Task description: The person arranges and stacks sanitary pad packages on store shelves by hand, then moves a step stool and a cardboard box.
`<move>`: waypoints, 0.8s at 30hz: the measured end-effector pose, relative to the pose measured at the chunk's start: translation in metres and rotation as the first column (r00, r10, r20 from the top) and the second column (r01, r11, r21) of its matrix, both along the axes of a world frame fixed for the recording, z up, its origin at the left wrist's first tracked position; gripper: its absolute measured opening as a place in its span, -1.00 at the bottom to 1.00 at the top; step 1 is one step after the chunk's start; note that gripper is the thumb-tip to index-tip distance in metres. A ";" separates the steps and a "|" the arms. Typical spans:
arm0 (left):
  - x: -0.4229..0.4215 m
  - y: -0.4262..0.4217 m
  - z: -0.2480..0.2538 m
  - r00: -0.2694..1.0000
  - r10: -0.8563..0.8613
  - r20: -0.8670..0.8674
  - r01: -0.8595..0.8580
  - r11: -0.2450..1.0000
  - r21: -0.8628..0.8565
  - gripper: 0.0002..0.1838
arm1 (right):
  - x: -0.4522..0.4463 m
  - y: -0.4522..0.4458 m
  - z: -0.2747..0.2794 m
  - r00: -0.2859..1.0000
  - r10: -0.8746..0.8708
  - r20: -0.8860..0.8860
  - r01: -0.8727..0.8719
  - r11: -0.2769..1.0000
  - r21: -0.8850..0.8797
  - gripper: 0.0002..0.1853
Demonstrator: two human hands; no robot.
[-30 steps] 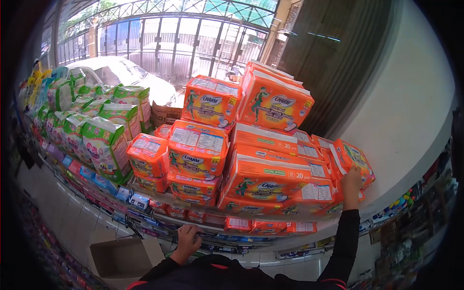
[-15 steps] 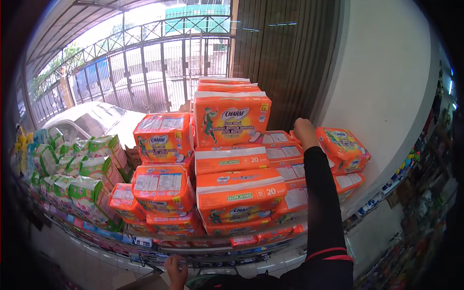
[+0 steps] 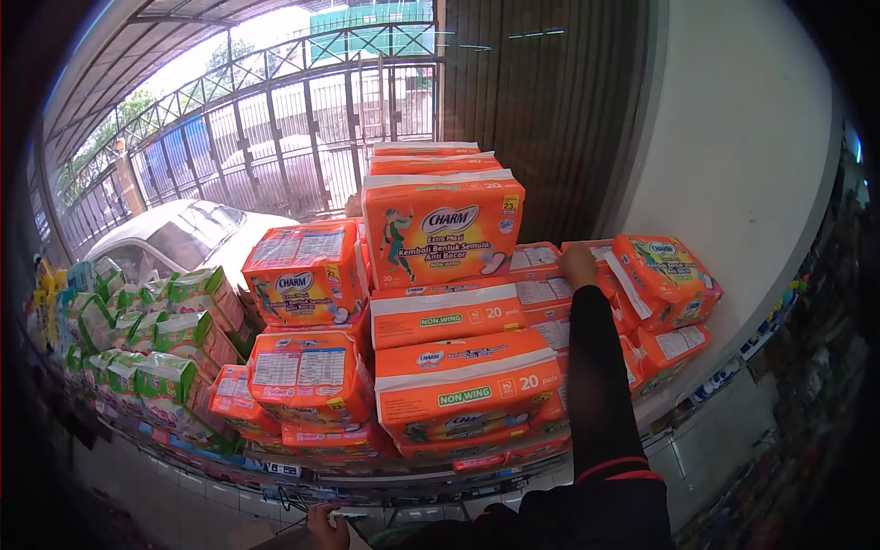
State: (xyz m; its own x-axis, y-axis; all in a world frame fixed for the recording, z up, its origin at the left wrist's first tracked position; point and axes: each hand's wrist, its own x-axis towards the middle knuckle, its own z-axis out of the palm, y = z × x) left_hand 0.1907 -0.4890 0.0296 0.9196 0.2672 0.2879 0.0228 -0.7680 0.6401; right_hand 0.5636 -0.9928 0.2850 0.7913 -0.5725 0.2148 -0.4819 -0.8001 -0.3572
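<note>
A second ago the right hand [image 3: 577, 266] is on the corner pack [image 3: 667, 282] at the right; now it is off that pack, farther in and to its left. Half a second ago it is raised a little above the far row; now it is lower, down among the packs there. The left hand [image 3: 326, 529] sits lower than before, partly cut off by the near edge of view.

The right hand's fingers point down between a far pack [image 3: 534, 258] just to its left and the corner pack, which lies apart to its right, on top of a lower pack [image 3: 676, 345]. Whether the right hand grasps anything cannot be told. The tall pack [image 3: 449, 229] stands to its left. The left hand is half curled; whether it holds anything cannot be told.
</note>
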 end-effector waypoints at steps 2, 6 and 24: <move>0.003 -0.006 0.009 0.998 -0.004 0.059 0.002 1.000 0.027 -0.88 | 0.022 -0.020 -0.016 0.992 0.122 0.027 -0.119 0.988 -0.094 -0.73; 0.010 -0.004 0.012 0.992 -0.047 0.116 0.049 0.999 -0.017 -0.86 | 0.010 -0.012 -0.007 0.958 0.187 0.218 -0.173 0.981 -0.083 -0.77; 0.045 -0.091 0.153 0.598 -0.799 0.063 0.645 0.434 -0.629 -0.80 | -0.040 -0.039 0.158 0.508 -0.349 0.787 0.129 0.935 0.331 -0.72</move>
